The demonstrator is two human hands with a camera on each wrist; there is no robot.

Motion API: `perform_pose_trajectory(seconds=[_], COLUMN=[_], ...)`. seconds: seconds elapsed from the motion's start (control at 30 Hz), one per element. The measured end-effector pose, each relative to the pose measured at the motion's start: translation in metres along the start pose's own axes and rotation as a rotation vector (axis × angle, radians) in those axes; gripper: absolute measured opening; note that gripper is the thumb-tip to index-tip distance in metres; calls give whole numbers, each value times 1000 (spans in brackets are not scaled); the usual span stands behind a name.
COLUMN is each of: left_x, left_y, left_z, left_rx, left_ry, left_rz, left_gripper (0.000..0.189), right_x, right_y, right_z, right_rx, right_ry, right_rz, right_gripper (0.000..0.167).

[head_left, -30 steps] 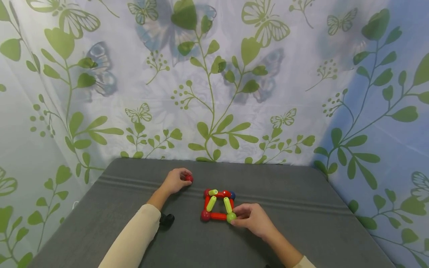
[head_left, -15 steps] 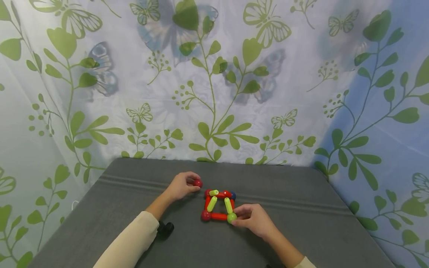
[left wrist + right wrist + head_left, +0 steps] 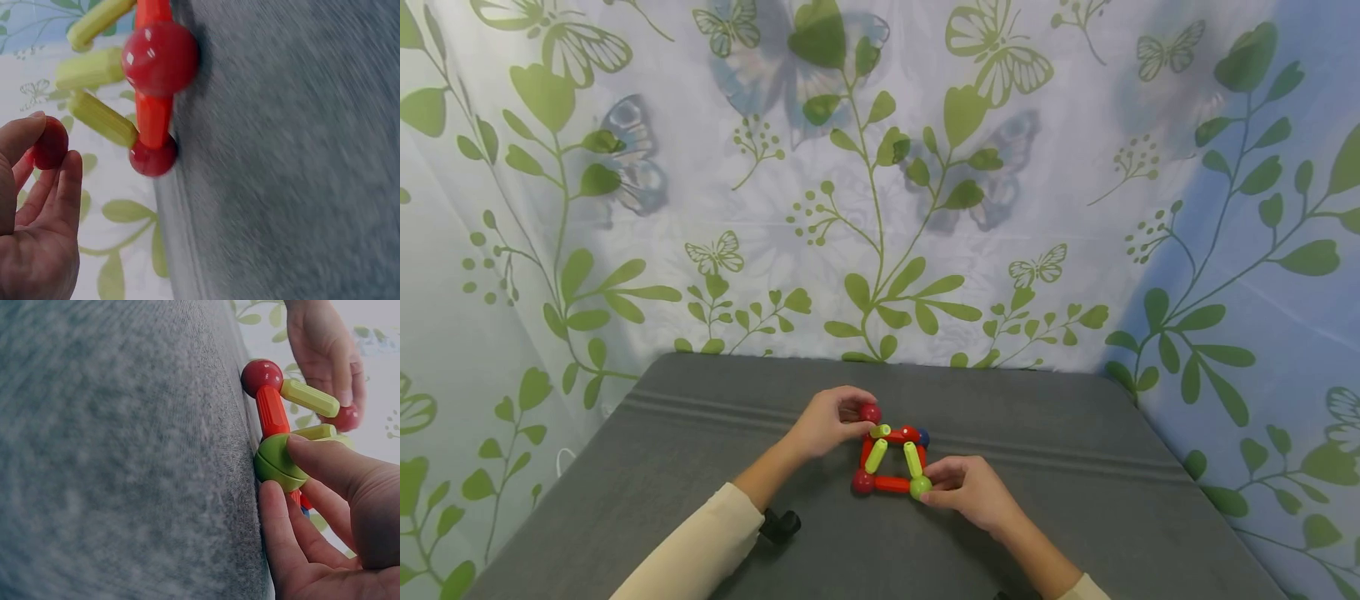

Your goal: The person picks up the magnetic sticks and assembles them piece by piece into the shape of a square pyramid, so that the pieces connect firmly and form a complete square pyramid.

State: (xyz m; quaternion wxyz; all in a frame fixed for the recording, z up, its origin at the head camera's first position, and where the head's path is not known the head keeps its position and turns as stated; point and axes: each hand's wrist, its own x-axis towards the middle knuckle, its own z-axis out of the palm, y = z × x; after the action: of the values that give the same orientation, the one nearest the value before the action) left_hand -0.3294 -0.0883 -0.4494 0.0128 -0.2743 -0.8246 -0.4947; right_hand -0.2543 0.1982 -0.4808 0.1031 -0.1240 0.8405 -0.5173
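My left hand [image 3: 829, 422] pinches a loose red ball [image 3: 870, 413] between thumb and fingertips. It is over the back-left corner of a square of red rods [image 3: 892, 484] joined by balls. Several yellow-green rods [image 3: 876, 456] rise slanting from its corners. In the left wrist view, the held ball [image 3: 51, 144] appears apart from the rod ends. My right hand [image 3: 966, 492] grips the green corner ball [image 3: 278, 462] at the front right, thumb above and a finger beneath. A red ball [image 3: 863, 482] forms the front-left corner, and a blue ball [image 3: 923, 437] the back-right.
The square lies on a grey padded surface [image 3: 700, 500]. Behind it hangs a leaf-and-butterfly-patterned curtain [image 3: 880, 208]. A black object [image 3: 781, 527] shows beside the left wrist.
My left hand has carried the red ball rightward, from left of the square to over its back-left corner. My right hand has stayed at the green ball.
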Motion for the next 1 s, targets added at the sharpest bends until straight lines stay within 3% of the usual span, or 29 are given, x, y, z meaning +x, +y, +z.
perform_pose_trajectory(seconds=[0.17,0.33,0.63,1.0], left_x=[0,1,2,0], left_y=[15,21,21,23], left_z=[8,18,29,32], left_rx=[-15,-19,76,81], left_ry=[-16,-44,-67,-76], left_rz=[56,85,56,59], left_gripper=[36,35,31,30], right_x=[1,2,1,4], right_y=[3,4,7,7], right_z=[-1,-2,-1,-1], right_rx=[15,28,25,38], right_ry=[-12,-24,-29,-32], right_rz=[3,-3,-24,-26], right_gripper=[36,37,35,35])
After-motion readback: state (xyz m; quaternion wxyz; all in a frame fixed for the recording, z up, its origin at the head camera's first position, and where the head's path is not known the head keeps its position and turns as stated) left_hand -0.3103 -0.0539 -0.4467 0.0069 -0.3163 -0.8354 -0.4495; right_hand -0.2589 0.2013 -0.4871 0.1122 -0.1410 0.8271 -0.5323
